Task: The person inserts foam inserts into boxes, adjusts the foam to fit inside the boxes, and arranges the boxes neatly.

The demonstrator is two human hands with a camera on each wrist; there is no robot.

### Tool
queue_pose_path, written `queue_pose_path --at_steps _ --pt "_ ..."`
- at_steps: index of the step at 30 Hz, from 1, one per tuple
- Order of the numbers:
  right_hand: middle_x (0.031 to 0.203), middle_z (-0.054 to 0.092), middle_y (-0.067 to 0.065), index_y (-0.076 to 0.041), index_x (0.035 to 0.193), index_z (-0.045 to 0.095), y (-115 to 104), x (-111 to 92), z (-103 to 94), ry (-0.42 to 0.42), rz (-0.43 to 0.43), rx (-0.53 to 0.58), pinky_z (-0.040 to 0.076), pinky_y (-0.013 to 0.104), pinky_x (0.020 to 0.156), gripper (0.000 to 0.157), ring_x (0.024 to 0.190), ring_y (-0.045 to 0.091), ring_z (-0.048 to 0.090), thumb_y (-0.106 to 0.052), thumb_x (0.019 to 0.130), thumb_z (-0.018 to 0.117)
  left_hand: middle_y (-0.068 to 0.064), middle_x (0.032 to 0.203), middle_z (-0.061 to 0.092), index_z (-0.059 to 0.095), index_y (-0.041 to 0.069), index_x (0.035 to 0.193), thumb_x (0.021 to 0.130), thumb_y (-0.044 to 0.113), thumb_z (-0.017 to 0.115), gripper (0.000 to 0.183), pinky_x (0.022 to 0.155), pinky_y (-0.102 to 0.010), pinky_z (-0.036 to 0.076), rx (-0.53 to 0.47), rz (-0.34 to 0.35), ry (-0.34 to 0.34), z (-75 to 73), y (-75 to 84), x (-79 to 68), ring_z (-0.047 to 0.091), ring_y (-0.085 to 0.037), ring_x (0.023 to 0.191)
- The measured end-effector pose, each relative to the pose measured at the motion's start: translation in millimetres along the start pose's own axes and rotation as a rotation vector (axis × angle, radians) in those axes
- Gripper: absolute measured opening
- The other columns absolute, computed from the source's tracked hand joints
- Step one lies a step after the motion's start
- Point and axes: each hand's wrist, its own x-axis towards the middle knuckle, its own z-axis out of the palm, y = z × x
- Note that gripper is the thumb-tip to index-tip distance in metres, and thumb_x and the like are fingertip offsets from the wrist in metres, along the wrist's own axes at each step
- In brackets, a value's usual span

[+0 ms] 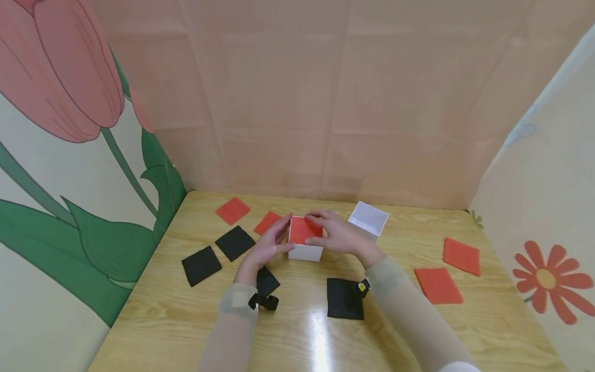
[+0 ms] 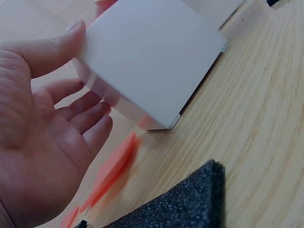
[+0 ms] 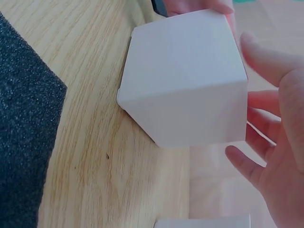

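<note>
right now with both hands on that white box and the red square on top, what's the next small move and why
Probably press the red square down into the white box. It lies across the box's open top, the right hand has fingers on it, and the left hand steadies the box's side, so a light push should seat it.

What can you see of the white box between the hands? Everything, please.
The white box is a small open-topped cube, apparently thin matte card, with plain walls and sharp edges. It stands upright on the wooden table, near the middle. A red square pad fills its opening at the top. The left hand rests against its left side, thumb at the near corner; the right hand lies against its right side, fingers reaching over the far rim. A second, empty white box stands behind on the right.
</note>
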Motion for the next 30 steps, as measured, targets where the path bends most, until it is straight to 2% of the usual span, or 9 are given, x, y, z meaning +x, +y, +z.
queue_pose_path --at_steps 5,10,24,30 --pt "0.158 0.050 0.006 -0.019 0.158 0.056 0.1 -4.4 -0.9 0.047 0.017 -0.015 0.050 0.054 0.111 0.080 0.143 0.031 0.045 -0.060 0.093 0.078 -0.002 0.176 0.026 0.027 0.016 0.171 0.098 0.016 0.080 0.091 0.127 -0.045 0.028 0.006 -0.002 0.005 1.1 -0.5 -0.1 0.025 -0.025 0.162" --pt "0.155 0.053 0.007 -0.016 0.153 0.062 -1.0 -6.1 -4.2 0.073 0.001 -0.033 0.052 0.055 0.109 0.076 0.141 0.031 0.048 -0.055 0.091 0.082 -0.003 0.176 0.026 0.027 0.013 0.171 0.098 0.014 0.079 0.090 0.127 -0.043 0.028 0.009 0.002 0.004 0.5 -0.1 0.9 0.025 -0.025 0.162" --pt "0.150 0.059 0.010 -0.013 0.150 0.065 -4.6 -1.9 -8.6 0.025 -0.024 -0.158 0.050 0.052 0.112 0.068 0.138 0.033 0.053 -0.045 0.093 0.084 -0.002 0.176 0.027 0.028 0.015 0.171 0.097 0.016 0.080 0.090 0.127 -0.043 0.029 0.023 -0.001 0.011 0.2 -1.1 -0.5 0.026 -0.024 0.161" --pt "0.147 0.061 0.010 -0.012 0.148 0.066 -10.8 0.3 -9.5 0.023 -0.040 -0.169 0.050 0.050 0.111 0.067 0.136 0.032 0.055 -0.045 0.093 0.083 -0.001 0.176 0.027 0.028 0.020 0.171 0.097 0.017 0.080 0.091 0.127 -0.044 0.027 0.010 -0.006 0.015 1.0 -1.1 -0.3 0.025 -0.023 0.161"
